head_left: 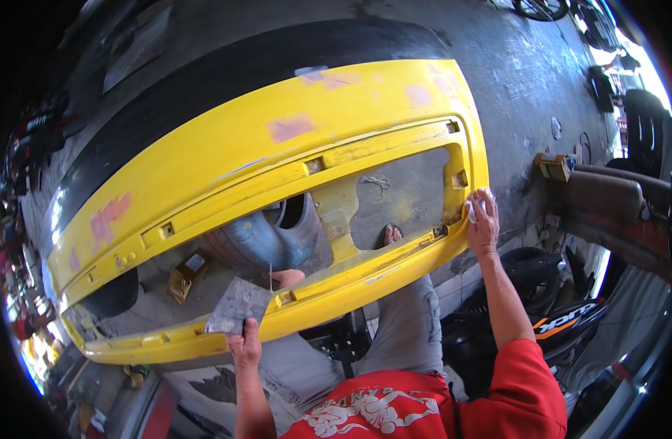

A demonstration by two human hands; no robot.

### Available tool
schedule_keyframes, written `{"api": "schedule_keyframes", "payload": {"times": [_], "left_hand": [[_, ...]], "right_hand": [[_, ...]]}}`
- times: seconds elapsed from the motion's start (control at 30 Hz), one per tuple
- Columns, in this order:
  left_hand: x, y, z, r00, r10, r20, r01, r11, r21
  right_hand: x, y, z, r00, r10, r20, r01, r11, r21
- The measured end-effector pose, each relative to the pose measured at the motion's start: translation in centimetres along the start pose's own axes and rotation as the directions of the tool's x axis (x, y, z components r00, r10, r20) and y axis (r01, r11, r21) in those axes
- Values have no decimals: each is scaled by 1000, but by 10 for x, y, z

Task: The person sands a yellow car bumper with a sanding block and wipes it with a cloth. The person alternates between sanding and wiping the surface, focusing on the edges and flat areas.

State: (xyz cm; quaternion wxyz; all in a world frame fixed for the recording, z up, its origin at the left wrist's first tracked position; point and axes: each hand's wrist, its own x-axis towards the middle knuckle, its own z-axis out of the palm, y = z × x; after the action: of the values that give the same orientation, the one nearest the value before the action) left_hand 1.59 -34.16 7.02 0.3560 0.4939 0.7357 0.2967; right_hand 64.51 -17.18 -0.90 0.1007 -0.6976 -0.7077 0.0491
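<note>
A large yellow car bumper (241, 157) with a black upper edge and pinkish patches lies across in front of me. My left hand (245, 344) is closed on the near edge of a flat, grey, smeared plate (237, 305), held over the bumper's near rail. A thin upright sliver stands by the plate's far corner; I cannot make out what it is. At the bumper's right end, my right hand (484, 225) presses a crumpled white cloth (471, 212) against the yellow edge. The fingers partly cover the cloth.
Beneath the bumper stands a bluish-grey tire (266, 238), with a brown box (187, 276) beside it. A black motorcycle fairing (541, 314) is close to my right elbow. Farther right, a small box (553, 167) sits by a dark padded bench (603, 194).
</note>
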Motion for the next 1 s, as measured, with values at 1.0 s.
{"api": "schedule_keyframes", "payload": {"times": [1.0], "left_hand": [[22,5,30,899,438,1,-438,899,-22]], "right_hand": [[-122,37,-14,865,502,-18,-461,807,369]]}}
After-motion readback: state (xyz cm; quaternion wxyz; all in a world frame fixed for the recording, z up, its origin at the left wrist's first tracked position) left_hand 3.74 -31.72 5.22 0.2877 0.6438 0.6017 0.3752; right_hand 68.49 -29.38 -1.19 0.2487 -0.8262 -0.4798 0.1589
